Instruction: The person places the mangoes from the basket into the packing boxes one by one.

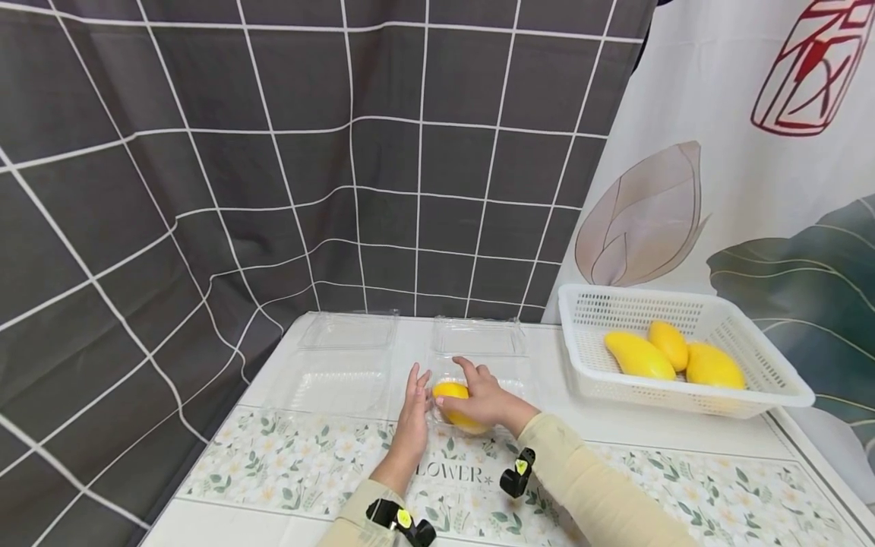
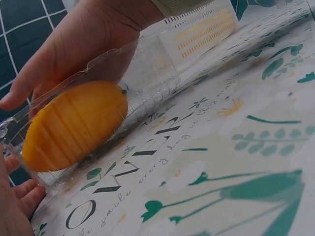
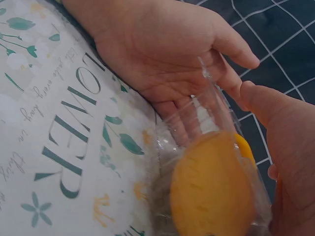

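A yellow mango (image 1: 451,390) lies in the near half of a clear plastic clamshell box (image 1: 511,370), whose lid is folded back behind it. In the left wrist view the mango (image 2: 76,125) shows through the box's see-through wall. My left hand (image 1: 410,425) stands at the left side of this box with straight fingers, palm turned toward the mango. Over the right part of the box is my right hand (image 1: 481,396), its thumb and fingers spread around the top of the mango. The right wrist view has my left palm (image 3: 162,54) facing the box wall.
Another clear clamshell box (image 1: 342,380) lies opened out to the left. At the right stands a white perforated basket (image 1: 588,380) holding 3 mangoes (image 1: 639,355). A flower-patterned band (image 1: 294,463) crosses the white table; a dark checked curtain (image 1: 383,167) hangs behind.
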A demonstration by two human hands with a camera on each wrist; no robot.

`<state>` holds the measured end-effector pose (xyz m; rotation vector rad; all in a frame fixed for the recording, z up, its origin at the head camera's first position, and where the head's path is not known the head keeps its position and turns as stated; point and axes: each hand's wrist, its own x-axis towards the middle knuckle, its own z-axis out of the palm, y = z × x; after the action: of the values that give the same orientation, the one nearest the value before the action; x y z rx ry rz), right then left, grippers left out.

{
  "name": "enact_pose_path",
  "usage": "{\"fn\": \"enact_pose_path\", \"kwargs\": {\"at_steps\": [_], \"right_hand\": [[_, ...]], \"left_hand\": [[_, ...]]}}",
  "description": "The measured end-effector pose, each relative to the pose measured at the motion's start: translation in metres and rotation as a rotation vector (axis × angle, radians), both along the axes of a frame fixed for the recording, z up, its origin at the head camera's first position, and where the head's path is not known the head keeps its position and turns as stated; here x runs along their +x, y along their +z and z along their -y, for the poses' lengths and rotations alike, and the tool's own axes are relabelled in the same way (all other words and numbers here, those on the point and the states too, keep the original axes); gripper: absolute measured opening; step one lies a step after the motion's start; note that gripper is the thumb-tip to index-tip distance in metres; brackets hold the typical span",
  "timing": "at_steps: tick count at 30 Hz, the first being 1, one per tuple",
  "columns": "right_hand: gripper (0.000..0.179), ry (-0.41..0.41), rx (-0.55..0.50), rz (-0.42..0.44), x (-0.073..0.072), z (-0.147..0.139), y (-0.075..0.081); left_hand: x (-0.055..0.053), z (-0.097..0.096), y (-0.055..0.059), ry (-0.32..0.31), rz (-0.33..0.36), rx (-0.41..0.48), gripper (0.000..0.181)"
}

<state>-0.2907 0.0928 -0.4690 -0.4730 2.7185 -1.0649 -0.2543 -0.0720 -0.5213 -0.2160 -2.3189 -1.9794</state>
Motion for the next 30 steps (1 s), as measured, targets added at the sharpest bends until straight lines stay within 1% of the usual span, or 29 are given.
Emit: {"fn": "enact_pose_path", "kwargs": {"at_steps": [5,9,13,16,21,24,27,30], "right_hand": [[0.091,-0.009,0.017,-0.016,-0.005,-0.006,0.008],[0.092,-0.014,0.027,-0.040,-0.009,-0.016,0.020],[0.090,-0.020,0.007,-0.095,-0.013,-0.030,0.033],[0.086,-0.044,-0.026,-0.160,-0.018,-0.042,0.046],[0.080,-0.127,-0.071,-0.262,-0.024,-0.064,0.072],[0.078,-0.191,-0.087,-0.303,-0.030,-0.081,0.084],[0.078,-0.261,-0.088,-0.319,-0.036,-0.102,0.093],[0.083,-0.331,-0.065,-0.314,-0.041,-0.128,0.097]], "left_hand": [[-0.001,0.001,0.000,0.002,-0.008,0.003,0.058],[-0.001,0.001,-0.001,-0.001,0.014,0.009,0.058],[-0.002,0.000,-0.004,0.004,0.034,0.009,0.058],[-0.002,0.000,-0.004,0.010,0.036,0.012,0.058],[0.000,0.000,0.000,0.012,0.021,0.017,0.058],[0.001,0.001,0.001,0.012,0.008,0.006,0.058],[0.001,0.001,0.000,0.017,0.004,-0.008,0.058],[0.001,0.001,-0.001,0.017,0.006,-0.016,0.059]]}}
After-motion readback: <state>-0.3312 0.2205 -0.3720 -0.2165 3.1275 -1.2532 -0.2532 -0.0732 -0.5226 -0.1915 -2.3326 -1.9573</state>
